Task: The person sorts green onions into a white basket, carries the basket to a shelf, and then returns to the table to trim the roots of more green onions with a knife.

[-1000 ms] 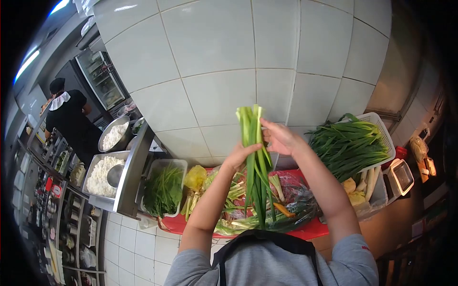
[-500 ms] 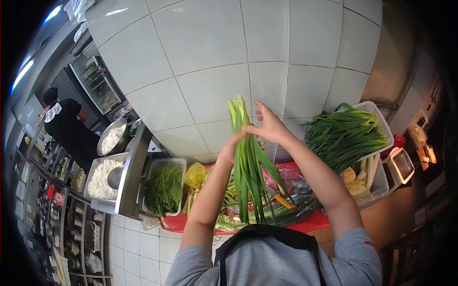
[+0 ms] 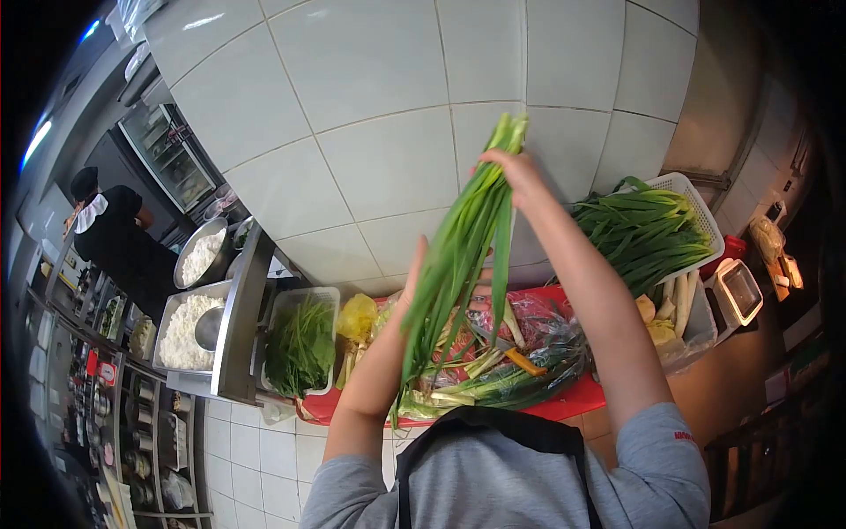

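Note:
A bunch of leeks (image 3: 471, 225), long flat green leaves with paler stem ends, hangs slanted in front of the tiled wall. My right hand (image 3: 514, 174) is closed around it just below the stem ends. Lower down, my left hand (image 3: 412, 269) has its thumb raised and its fingers stretched behind the leaves, partly hidden by them. The leaves cross its palm. Beneath my hands, a knife with an orange handle (image 3: 525, 361) lies on plastic-wrapped vegetables (image 3: 551, 344) and loose trimmed stalks (image 3: 480, 363).
A white basket (image 3: 702, 216) of similar leeks (image 3: 648, 234) stands right, above a tub with pale roots (image 3: 677, 304). Left are a tray of leafy greens (image 3: 302, 348), a yellow bag (image 3: 357, 317) and a steel pan of white food (image 3: 187, 335). A person in black (image 3: 123, 234) stands farther left.
My right hand has risen to the right with the stem ends, tilting the bunch. My left hand has let go of the upper stalks and is now lower, behind the leaves.

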The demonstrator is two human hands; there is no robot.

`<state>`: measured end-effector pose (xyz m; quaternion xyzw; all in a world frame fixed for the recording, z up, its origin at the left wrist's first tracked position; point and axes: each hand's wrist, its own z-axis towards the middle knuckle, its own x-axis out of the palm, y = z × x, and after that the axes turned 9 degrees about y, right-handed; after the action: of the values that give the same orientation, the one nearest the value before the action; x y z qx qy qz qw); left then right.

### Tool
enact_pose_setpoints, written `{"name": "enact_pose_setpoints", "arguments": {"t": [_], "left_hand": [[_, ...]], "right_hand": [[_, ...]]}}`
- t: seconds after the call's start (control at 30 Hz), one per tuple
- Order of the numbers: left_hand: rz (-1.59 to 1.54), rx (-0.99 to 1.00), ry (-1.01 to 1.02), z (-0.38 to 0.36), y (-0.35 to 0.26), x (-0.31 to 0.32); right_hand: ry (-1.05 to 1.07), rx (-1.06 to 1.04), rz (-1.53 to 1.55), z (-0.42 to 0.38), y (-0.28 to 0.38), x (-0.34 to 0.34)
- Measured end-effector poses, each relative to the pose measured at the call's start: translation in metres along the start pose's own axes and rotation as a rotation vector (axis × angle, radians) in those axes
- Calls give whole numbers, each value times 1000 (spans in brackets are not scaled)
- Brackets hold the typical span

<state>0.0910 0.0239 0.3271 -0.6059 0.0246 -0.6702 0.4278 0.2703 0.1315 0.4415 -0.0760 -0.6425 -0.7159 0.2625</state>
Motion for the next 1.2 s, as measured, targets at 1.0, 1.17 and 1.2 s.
{"name": "enact_pose_setpoints", "arguments": {"t": [1.0, 1.17, 1.2], "left_hand": [[1260, 128, -344, 161, 36, 6], [1720, 352, -129, 292, 26, 35], [1745, 349, -123, 324, 27, 35]], "right_hand": [[-150, -635, -602, -91, 25, -89], [-248, -441, -446, -145, 73, -208], [-356, -398, -504, -159, 69, -241]]}}
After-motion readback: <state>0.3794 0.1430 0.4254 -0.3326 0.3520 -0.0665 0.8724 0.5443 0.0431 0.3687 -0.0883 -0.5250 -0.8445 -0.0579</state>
